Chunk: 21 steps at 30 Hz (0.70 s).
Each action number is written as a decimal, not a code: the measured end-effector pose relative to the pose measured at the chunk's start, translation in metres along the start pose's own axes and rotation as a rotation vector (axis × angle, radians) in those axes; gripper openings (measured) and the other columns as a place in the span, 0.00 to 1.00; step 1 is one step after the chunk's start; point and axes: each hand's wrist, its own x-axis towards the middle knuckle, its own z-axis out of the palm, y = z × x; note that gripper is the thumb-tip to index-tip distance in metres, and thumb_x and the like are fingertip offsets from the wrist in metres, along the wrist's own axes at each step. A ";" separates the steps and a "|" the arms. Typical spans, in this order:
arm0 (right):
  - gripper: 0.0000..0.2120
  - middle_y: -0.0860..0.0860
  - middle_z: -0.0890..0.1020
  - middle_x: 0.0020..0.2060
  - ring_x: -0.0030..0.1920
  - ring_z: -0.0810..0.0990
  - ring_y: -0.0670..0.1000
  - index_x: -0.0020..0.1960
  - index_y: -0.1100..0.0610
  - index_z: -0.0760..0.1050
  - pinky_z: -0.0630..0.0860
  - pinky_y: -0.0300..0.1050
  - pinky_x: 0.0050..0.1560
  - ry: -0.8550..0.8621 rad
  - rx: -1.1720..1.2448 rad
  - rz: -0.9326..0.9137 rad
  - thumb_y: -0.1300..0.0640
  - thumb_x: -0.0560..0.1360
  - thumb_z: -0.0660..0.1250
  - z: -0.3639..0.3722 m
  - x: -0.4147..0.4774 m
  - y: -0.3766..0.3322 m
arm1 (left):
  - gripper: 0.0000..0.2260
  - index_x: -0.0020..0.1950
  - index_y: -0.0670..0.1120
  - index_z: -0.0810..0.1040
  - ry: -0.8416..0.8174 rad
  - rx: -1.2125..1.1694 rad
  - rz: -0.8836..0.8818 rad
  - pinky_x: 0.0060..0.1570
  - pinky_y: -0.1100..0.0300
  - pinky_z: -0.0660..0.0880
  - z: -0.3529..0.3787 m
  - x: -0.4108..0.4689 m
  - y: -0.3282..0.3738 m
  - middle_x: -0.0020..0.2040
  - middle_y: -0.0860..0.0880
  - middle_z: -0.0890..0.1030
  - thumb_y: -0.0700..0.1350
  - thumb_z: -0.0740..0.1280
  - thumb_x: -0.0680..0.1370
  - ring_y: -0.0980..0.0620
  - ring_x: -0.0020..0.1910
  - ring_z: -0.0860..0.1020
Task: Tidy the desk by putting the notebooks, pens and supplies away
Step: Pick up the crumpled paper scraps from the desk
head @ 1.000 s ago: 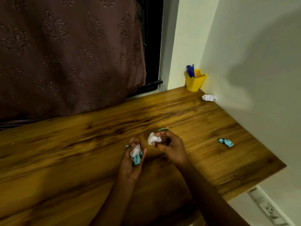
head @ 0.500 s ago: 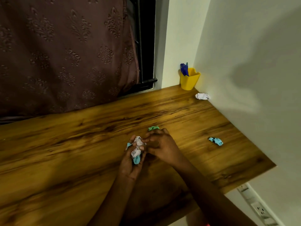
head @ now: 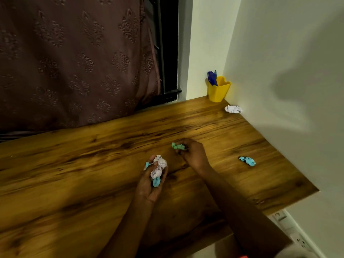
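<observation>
left hand grip: curled round white/blue paper wad | right hand grip: pinching green scrap, probably just off worktop | next: blue scrap lies right of right hand, nearer hand; white scrap beside yellow cup

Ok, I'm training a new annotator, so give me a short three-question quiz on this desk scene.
1. True or false: the right hand pinches a green wad.
2. The yellow cup holds: A) scissors B) blue pens C) nothing.
3. How many paper wads lie on the desk, in neither hand?
Key: 1 true. 2 B. 3 two: a blue wad and a white wad by the wall.
</observation>
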 end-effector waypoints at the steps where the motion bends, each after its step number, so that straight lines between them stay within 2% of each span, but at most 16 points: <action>1: 0.13 0.49 0.82 0.51 0.52 0.80 0.47 0.55 0.54 0.79 0.73 0.30 0.46 0.033 0.127 0.034 0.58 0.71 0.72 -0.007 -0.009 -0.009 | 0.10 0.52 0.45 0.77 -0.008 -0.001 -0.010 0.40 0.56 0.80 0.001 0.001 -0.002 0.53 0.44 0.79 0.36 0.58 0.79 0.47 0.51 0.77; 3: 0.12 0.46 0.82 0.49 0.49 0.80 0.43 0.53 0.55 0.78 0.73 0.27 0.41 0.056 0.356 0.048 0.57 0.70 0.73 -0.021 -0.033 -0.033 | 0.10 0.52 0.45 0.76 -0.034 0.030 -0.021 0.39 0.55 0.80 0.006 0.000 -0.009 0.53 0.44 0.79 0.36 0.57 0.79 0.47 0.51 0.78; 5: 0.12 0.45 0.82 0.48 0.48 0.80 0.41 0.50 0.52 0.76 0.73 0.28 0.39 0.045 0.435 0.010 0.55 0.69 0.74 -0.032 -0.055 -0.052 | 0.10 0.51 0.45 0.76 -0.059 0.084 -0.018 0.37 0.56 0.81 0.011 0.000 -0.017 0.47 0.45 0.83 0.35 0.57 0.79 0.49 0.45 0.81; 7: 0.12 0.40 0.80 0.46 0.50 0.78 0.41 0.50 0.49 0.77 0.71 0.28 0.41 0.024 0.273 -0.037 0.52 0.68 0.74 -0.035 -0.070 -0.059 | 0.09 0.47 0.45 0.75 -0.058 0.134 -0.022 0.32 0.60 0.80 0.016 0.000 -0.027 0.38 0.47 0.84 0.36 0.56 0.79 0.52 0.35 0.83; 9: 0.11 0.36 0.77 0.42 0.51 0.75 0.42 0.51 0.49 0.79 0.73 0.34 0.44 0.033 0.108 -0.079 0.52 0.70 0.73 -0.033 -0.078 -0.058 | 0.09 0.47 0.45 0.75 -0.030 0.138 -0.049 0.31 0.63 0.79 0.019 0.002 -0.036 0.38 0.47 0.83 0.39 0.56 0.80 0.53 0.33 0.82; 11: 0.10 0.38 0.80 0.45 0.51 0.74 0.45 0.52 0.50 0.79 0.75 0.41 0.46 0.057 0.063 -0.097 0.52 0.71 0.71 -0.032 -0.081 -0.054 | 0.10 0.44 0.44 0.75 -0.020 0.083 -0.108 0.31 0.65 0.78 0.022 0.003 -0.045 0.39 0.47 0.82 0.43 0.56 0.80 0.54 0.34 0.81; 13: 0.10 0.44 0.82 0.50 0.52 0.73 0.47 0.53 0.51 0.79 0.74 0.40 0.45 0.095 -0.023 -0.124 0.53 0.72 0.70 -0.031 -0.081 -0.051 | 0.09 0.41 0.43 0.76 -0.077 -0.044 -0.127 0.31 0.66 0.78 0.027 0.001 -0.048 0.33 0.47 0.81 0.44 0.58 0.76 0.52 0.30 0.81; 15: 0.11 0.48 0.83 0.48 0.51 0.74 0.50 0.53 0.53 0.80 0.69 0.39 0.43 0.155 -0.088 -0.166 0.54 0.71 0.71 -0.030 -0.081 -0.045 | 0.12 0.42 0.43 0.79 -0.179 -0.080 -0.127 0.39 0.60 0.79 0.034 -0.002 -0.050 0.36 0.46 0.82 0.50 0.62 0.71 0.49 0.35 0.82; 18: 0.10 0.47 0.82 0.48 0.50 0.73 0.50 0.54 0.51 0.80 0.70 0.40 0.43 0.176 -0.183 -0.195 0.53 0.73 0.68 -0.031 -0.086 -0.040 | 0.19 0.48 0.45 0.79 -0.186 0.038 -0.153 0.52 0.53 0.74 0.042 -0.001 -0.057 0.44 0.46 0.81 0.60 0.65 0.69 0.47 0.47 0.79; 19: 0.10 0.47 0.82 0.49 0.51 0.73 0.50 0.54 0.51 0.80 0.72 0.42 0.44 0.169 -0.213 -0.197 0.53 0.74 0.66 -0.030 -0.087 -0.038 | 0.19 0.48 0.46 0.78 -0.159 0.061 -0.169 0.52 0.53 0.73 0.044 0.002 -0.060 0.44 0.46 0.81 0.60 0.65 0.70 0.48 0.48 0.79; 21: 0.11 0.47 0.83 0.50 0.51 0.74 0.50 0.54 0.51 0.81 0.74 0.45 0.46 0.177 -0.226 -0.203 0.52 0.76 0.63 -0.033 -0.089 -0.037 | 0.15 0.46 0.46 0.78 -0.101 0.058 -0.194 0.47 0.57 0.75 0.050 0.005 -0.069 0.41 0.48 0.81 0.58 0.64 0.74 0.50 0.43 0.80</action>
